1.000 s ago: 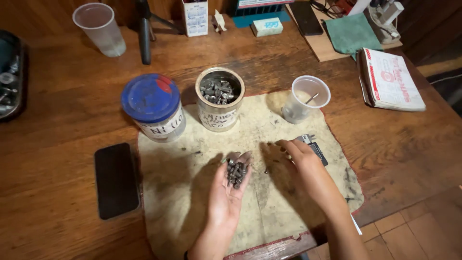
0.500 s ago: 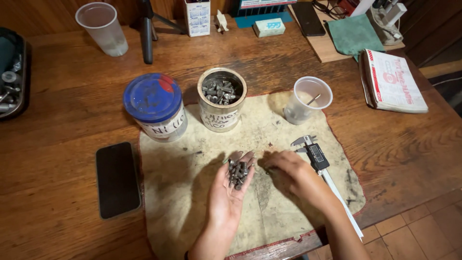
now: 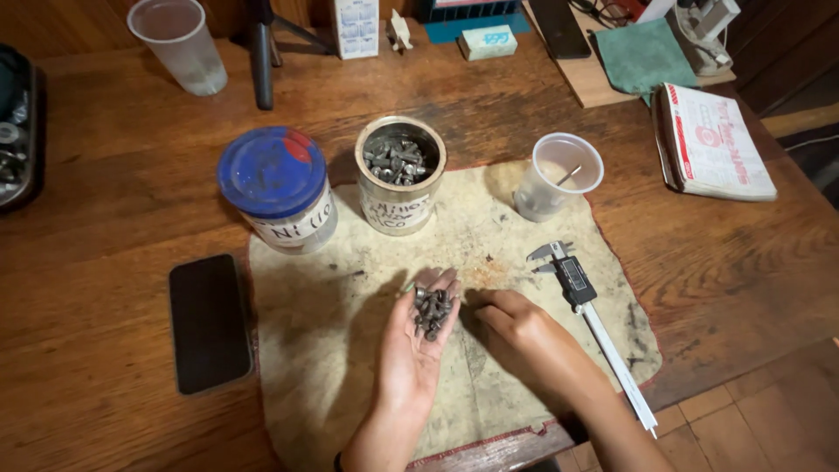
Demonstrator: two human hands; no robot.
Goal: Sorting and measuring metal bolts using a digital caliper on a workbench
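My left hand (image 3: 418, 343) lies palm up over a stained cloth mat (image 3: 341, 350), cupping a small heap of dark screws (image 3: 432, 310). My right hand (image 3: 517, 328) rests on the mat just right of it, fingers curled, fingertips close to the heap; whether it holds a screw is hidden. An open can (image 3: 400, 173) full of similar screws stands at the mat's far edge. A digital caliper (image 3: 584, 301) lies on the mat to the right of my right hand.
A jar with a blue lid (image 3: 278, 185) stands left of the can. A clear plastic cup (image 3: 557, 173) holds one thin piece. A black phone (image 3: 208, 320) lies left of the mat. Another cup (image 3: 177, 44), a folded paper (image 3: 717, 140) and a green cloth (image 3: 645, 52) sit farther off.
My right hand has drawn back from the caliper, which now lies uncovered, and moved left to my left palm. The left hand has stayed in place with the screws.
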